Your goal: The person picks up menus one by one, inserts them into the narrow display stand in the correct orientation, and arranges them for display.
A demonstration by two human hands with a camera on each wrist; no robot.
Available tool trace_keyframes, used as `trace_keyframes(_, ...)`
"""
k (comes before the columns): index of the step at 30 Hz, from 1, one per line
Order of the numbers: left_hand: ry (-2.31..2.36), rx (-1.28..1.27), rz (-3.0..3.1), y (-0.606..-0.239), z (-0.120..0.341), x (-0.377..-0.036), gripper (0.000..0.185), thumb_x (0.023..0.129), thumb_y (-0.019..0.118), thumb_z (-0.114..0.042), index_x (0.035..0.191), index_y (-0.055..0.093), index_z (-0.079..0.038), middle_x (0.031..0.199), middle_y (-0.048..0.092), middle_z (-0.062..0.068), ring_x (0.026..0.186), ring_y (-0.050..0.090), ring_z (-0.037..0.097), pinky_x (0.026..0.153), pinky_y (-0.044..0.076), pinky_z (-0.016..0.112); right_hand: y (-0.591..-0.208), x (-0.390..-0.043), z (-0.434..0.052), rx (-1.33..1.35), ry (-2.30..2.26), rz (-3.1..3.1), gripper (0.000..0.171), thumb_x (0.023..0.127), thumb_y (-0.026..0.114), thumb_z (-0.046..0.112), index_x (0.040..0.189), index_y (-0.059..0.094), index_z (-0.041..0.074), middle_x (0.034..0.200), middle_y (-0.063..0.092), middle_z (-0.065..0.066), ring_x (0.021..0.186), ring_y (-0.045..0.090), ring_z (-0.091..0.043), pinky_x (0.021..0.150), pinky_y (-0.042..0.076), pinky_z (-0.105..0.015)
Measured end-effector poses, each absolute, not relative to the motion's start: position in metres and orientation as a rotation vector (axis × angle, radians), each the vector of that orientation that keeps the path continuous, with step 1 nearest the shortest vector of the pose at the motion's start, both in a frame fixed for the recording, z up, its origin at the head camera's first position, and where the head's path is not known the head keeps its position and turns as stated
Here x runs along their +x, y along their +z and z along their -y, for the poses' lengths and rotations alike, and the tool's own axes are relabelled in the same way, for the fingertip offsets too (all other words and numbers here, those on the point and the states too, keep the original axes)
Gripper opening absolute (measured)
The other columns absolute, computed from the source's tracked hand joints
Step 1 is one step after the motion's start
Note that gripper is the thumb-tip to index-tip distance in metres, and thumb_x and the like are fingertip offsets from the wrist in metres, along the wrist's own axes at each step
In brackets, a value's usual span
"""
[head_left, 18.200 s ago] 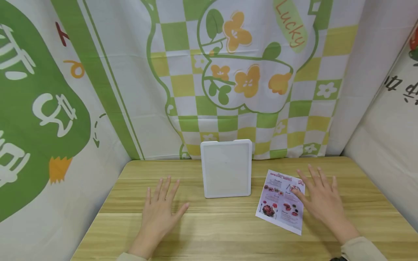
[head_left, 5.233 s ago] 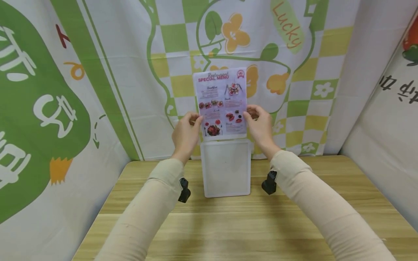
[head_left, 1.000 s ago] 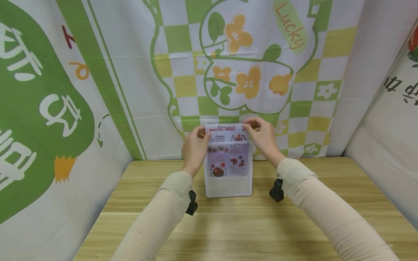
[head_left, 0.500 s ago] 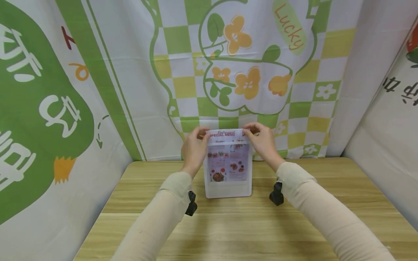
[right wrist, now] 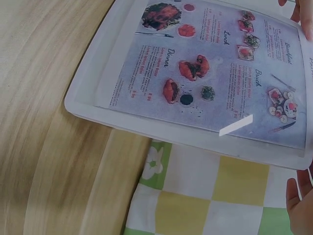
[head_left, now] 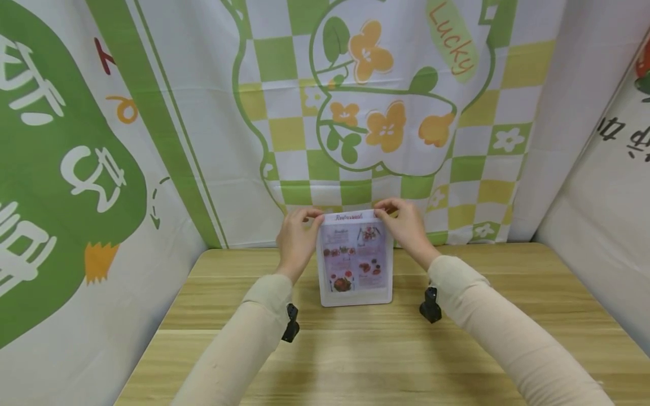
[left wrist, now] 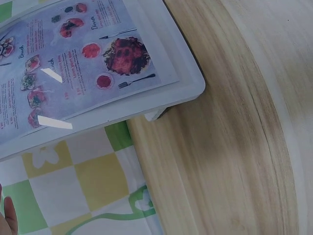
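A white upright display frame [head_left: 355, 298] stands at the back middle of the wooden table. A pink menu sheet [head_left: 355, 256] sits inside it, with only its title strip showing above the frame's top edge. My left hand [head_left: 306, 221] pinches the sheet's top left corner. The top right corner is pinched by my right hand [head_left: 395, 217]. In the left wrist view the frame's lower corner [left wrist: 188, 90] and the menu [left wrist: 73, 54] fill the upper left. The right wrist view has the menu [right wrist: 210, 63] behind the frame's rim [right wrist: 93, 93], with my fingertips [right wrist: 305, 19] at the far edge.
The wooden table [head_left: 355, 361] stretches toward me in front of the frame. A green and yellow checked cloth [head_left: 365, 113] hangs right behind the frame, and cloth walls close in on the left and right. Black wrist cameras [head_left: 430, 305] hang under both forearms.
The menu sheet has slid further down into the frame, from about half showing above it to only the title strip. Both hands have come down with it.
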State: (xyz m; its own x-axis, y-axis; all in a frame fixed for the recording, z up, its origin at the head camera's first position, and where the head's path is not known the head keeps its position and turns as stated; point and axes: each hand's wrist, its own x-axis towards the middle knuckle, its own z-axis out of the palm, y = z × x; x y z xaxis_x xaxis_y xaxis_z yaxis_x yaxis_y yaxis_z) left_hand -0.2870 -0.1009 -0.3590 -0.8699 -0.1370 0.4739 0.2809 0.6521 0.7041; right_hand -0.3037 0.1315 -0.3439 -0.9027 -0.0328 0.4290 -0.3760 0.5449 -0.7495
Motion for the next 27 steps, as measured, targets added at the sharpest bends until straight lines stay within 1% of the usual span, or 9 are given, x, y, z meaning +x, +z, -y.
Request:
trace_keyframes(7, -1.137, -0.105, 2.414, -0.363, 0.101, -0.283, 0.022, 0.096, 0.065, -0.037, 0.107, 0.072, -0.019, 0.116, 0.067, -0.003, 0.108, 0.058, 0.019, 0.084, 0.047, 0.039, -0.349, -0.297, -0.134, 0.353, 1.321, 2.434, 0.017, 0.096, 0.066, 0.013, 0.107, 0.069, 0.001, 0.103, 0.067, -0.012, 0.097, 0.059, -0.026, 0.081, 0.05, -0.038)
trace_keyframes(15, -1.123, -0.077, 2.413, -0.366, 0.1, -0.282, 0.022, 0.096, 0.064, -0.038, 0.107, 0.072, -0.02, 0.114, 0.067, -0.004, 0.105, 0.057, 0.016, 0.082, 0.047, 0.038, -0.351, -0.293, -0.137, 0.351, 1.342, 2.427, 0.022, 0.1, 0.061, 0.017, 0.11, 0.068, -0.001, 0.107, 0.066, -0.015, 0.099, 0.059, -0.028, 0.082, 0.051, -0.041)
trace_keyframes(20, -1.121, -0.079, 2.412, -0.367, 0.102, -0.28, 0.023, 0.098, 0.063, -0.036, 0.11, 0.073, -0.02, 0.116, 0.068, -0.003, 0.107, 0.058, 0.017, 0.084, 0.048, 0.039, -0.354, -0.291, -0.14, 0.315, 1.37, 2.384, 0.024, 0.101, 0.059, 0.018, 0.113, 0.068, -0.001, 0.108, 0.067, -0.015, 0.1, 0.058, -0.027, 0.081, 0.049, -0.039)
trace_keyframes(23, -1.141, -0.086, 2.4, -0.368, 0.104, -0.279, 0.024, 0.098, 0.062, -0.035, 0.113, 0.073, -0.019, 0.116, 0.069, -0.003, 0.108, 0.059, 0.02, 0.085, 0.048, 0.039, -0.356, -0.289, -0.142, 0.3, 1.393, 2.341, 0.025, 0.101, 0.059, 0.018, 0.116, 0.067, -0.001, 0.109, 0.066, -0.015, 0.1, 0.057, -0.028, 0.08, 0.048, -0.038)
trace_keyframes(27, -1.206, -0.102, 2.373, -0.37, 0.109, -0.276, 0.025, 0.099, 0.062, -0.033, 0.116, 0.072, -0.019, 0.114, 0.068, -0.004, 0.109, 0.059, 0.024, 0.085, 0.047, 0.04, -0.359, -0.284, -0.146, 0.274, 1.448, 2.299, 0.027, 0.101, 0.059, 0.018, 0.119, 0.065, -0.001, 0.111, 0.065, -0.016, 0.1, 0.057, -0.027, 0.078, 0.048, -0.034)
